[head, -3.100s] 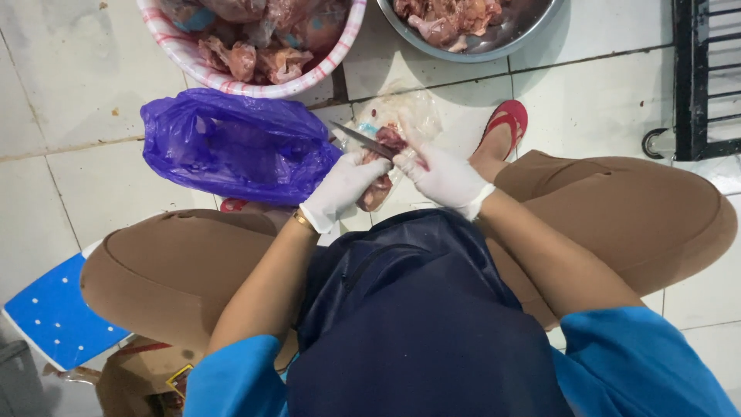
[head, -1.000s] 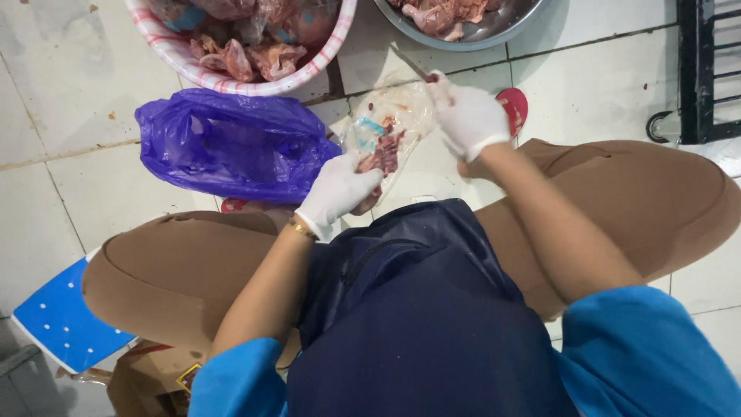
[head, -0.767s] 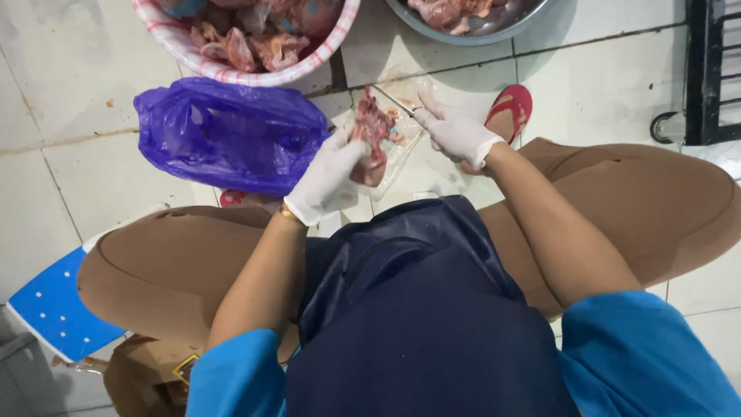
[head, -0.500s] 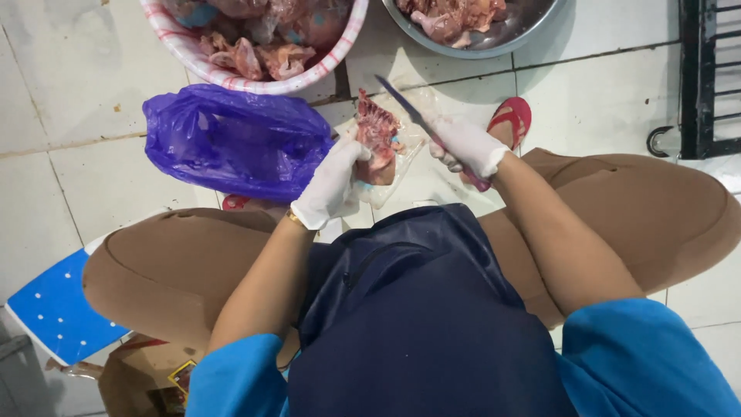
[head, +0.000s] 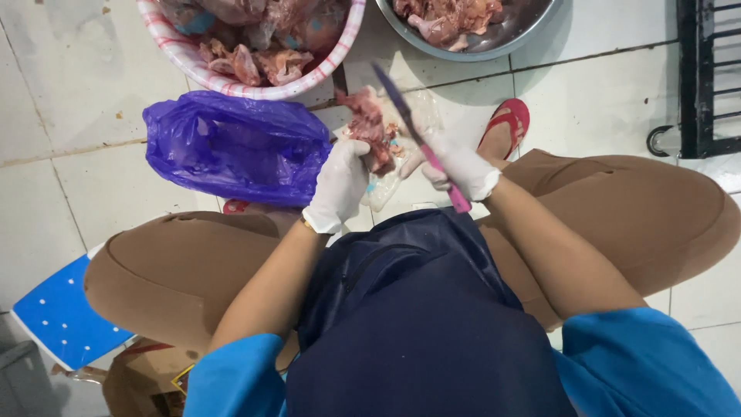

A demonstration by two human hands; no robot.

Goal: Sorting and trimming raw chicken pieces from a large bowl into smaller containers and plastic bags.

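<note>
My left hand (head: 340,182), in a white glove, grips a piece of raw red meat (head: 366,123) and holds it up over a clear plastic sheet (head: 401,147) on the tiled floor. My right hand (head: 457,165), also gloved, is closed around a knife (head: 413,131) with a pink handle. Its blade points up and away, just right of the meat. I sit low with both knees spread, in brown trousers and a dark apron.
A purple plastic bag (head: 235,147) lies open left of the meat. A pink-rimmed basin (head: 309,81) of raw meat stands at the top, a metal bowl (head: 525,35) of meat to its right. A red sandal (head: 505,123), a blue stool (head: 58,320) and a black metal rack (head: 706,77) are nearby.
My left hand has lifted the meat off the plastic sheet. My right hand has swung the knife down from near the metal bowl to beside the meat, blade raised.
</note>
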